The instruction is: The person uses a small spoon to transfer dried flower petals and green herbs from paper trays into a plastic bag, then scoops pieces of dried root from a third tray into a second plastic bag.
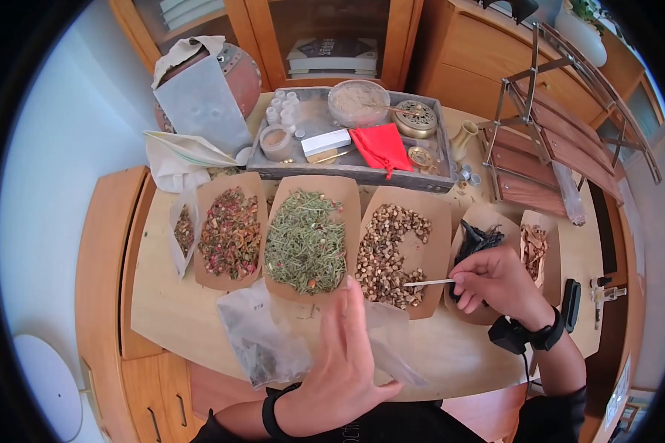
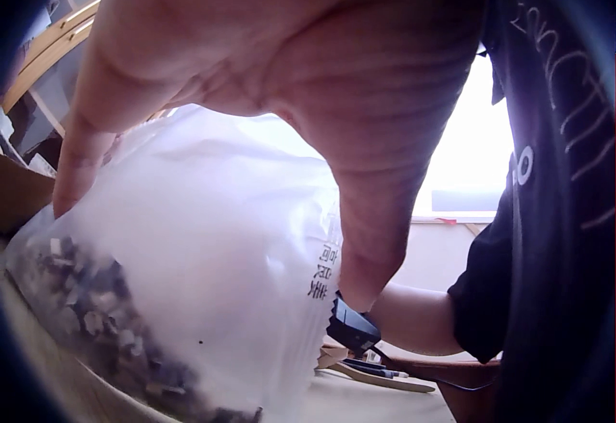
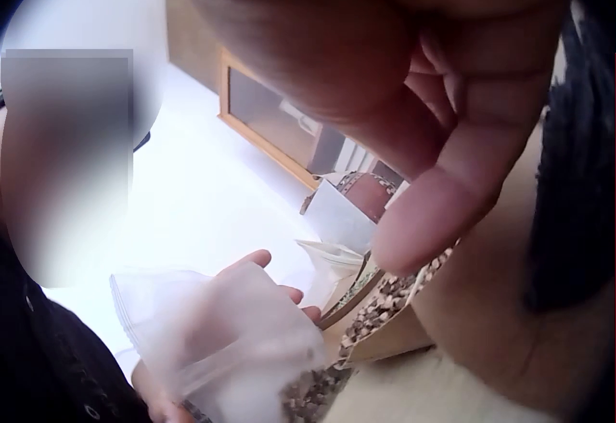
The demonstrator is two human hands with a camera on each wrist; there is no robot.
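Note:
The left hand [image 1: 336, 373] is beside the clear plastic bag [image 1: 262, 336] at the table's front edge, fingers straight and thumb out to the side. In the left wrist view that hand [image 2: 260, 48] arches over the bag [image 2: 221, 240], which holds dark and pale pieces; whether it touches the bag cannot be told. The right hand [image 1: 499, 288] pinches a thin pale stick [image 1: 428, 282], whose far end is over the paper tray of brown pieces [image 1: 443, 214]. Black strips [image 1: 476, 240] lie in the tray under the right hand.
Trays of red-brown petals [image 1: 229, 232], green herb [image 1: 307, 240] and tan shavings [image 1: 533, 247] stand in the row. Behind are a grey tray [image 1: 288, 171] with jars and a red pouch [image 1: 383, 148], and a folding wooden rack [image 1: 524, 184] at right.

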